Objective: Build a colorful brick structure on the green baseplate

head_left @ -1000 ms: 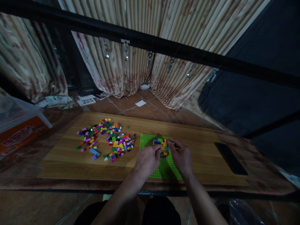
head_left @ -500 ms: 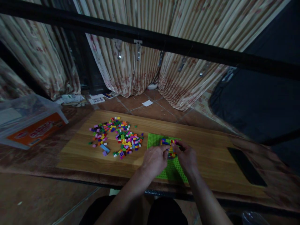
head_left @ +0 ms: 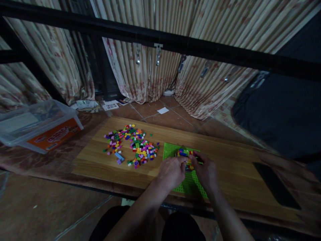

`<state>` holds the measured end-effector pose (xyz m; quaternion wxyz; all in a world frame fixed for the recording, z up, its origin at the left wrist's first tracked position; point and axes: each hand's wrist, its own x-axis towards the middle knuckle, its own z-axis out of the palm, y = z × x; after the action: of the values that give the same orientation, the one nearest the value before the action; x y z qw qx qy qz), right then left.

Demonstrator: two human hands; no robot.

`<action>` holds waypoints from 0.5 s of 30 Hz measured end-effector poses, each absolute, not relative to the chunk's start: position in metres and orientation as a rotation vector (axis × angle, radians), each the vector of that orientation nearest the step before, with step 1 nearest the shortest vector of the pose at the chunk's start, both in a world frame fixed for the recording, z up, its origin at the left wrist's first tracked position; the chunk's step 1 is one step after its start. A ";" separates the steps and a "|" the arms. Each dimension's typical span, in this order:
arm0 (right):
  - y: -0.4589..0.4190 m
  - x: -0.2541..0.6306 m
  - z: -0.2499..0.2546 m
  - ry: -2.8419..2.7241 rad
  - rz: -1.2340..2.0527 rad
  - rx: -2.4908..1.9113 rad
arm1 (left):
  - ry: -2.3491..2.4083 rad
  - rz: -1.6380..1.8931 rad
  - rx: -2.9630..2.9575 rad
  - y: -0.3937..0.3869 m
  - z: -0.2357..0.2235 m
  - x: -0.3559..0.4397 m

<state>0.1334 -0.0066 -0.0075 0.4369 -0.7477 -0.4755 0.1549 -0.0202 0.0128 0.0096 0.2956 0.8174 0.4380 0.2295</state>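
A small block of multicoloured toy bricks [head_left: 184,153] stands on a green studded baseplate [head_left: 186,186]. Over its left side, my left hand [head_left: 173,171] is bent, its fingertips closed against the bricks. On the right side my right hand [head_left: 205,168] pinches the same build with thumb and fingers. My fingers cover much of the build, so I cannot tell whether a loose brick is between them.
Many loose coloured bricks [head_left: 140,147] are spread over the left half of the wooden board [head_left: 230,167]. A dark flat slab [head_left: 274,184] lies near the board's right end. A clear plastic box [head_left: 54,117] with an orange label stands at far left.
The camera has turned slightly left, so the scene sits further right in view. Both hands stay at the brick build with almost the same hold.
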 end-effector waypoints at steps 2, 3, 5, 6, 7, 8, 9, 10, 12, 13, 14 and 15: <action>-0.006 0.133 -0.007 -1.101 0.478 -1.799 | 1.151 0.601 2.173 0.014 0.010 -0.021; -0.006 0.132 -0.006 -1.039 0.574 -1.745 | 1.143 0.600 2.170 0.014 0.011 -0.021; -0.005 0.132 -0.005 -0.868 0.805 -1.625 | 1.133 0.604 2.156 0.016 0.013 -0.022; -0.005 0.132 -0.003 -0.777 0.911 -1.570 | 1.127 0.604 2.147 0.016 0.014 -0.022; -0.005 0.132 -0.002 -0.694 0.996 -1.527 | 1.121 0.601 2.138 0.017 0.014 -0.023; -0.005 0.132 -0.001 -0.629 1.058 -1.495 | 1.119 0.597 2.129 0.017 0.015 -0.023; -0.006 0.132 0.000 -0.586 1.102 -1.471 | 1.121 0.593 2.122 0.017 0.015 -0.023; -0.007 0.133 0.001 -0.559 1.131 -1.448 | 1.124 0.591 2.116 0.017 0.015 -0.023; -0.010 0.134 0.002 -0.518 1.163 -1.422 | 1.138 0.589 2.108 0.017 0.015 -0.022; -0.011 0.134 0.002 -0.501 1.164 -1.419 | 1.146 0.586 2.106 0.017 0.015 -0.022; -0.012 0.135 0.002 -0.487 1.155 -1.420 | 1.151 0.582 2.105 0.017 0.016 -0.022; -0.013 0.135 0.001 -0.477 1.140 -1.426 | 1.153 0.578 2.104 0.017 0.016 -0.022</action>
<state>0.1347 -0.0135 0.0013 0.5871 -0.6117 -0.2045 0.4892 -0.0223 0.0173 0.0158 0.3306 0.8045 0.4411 0.2212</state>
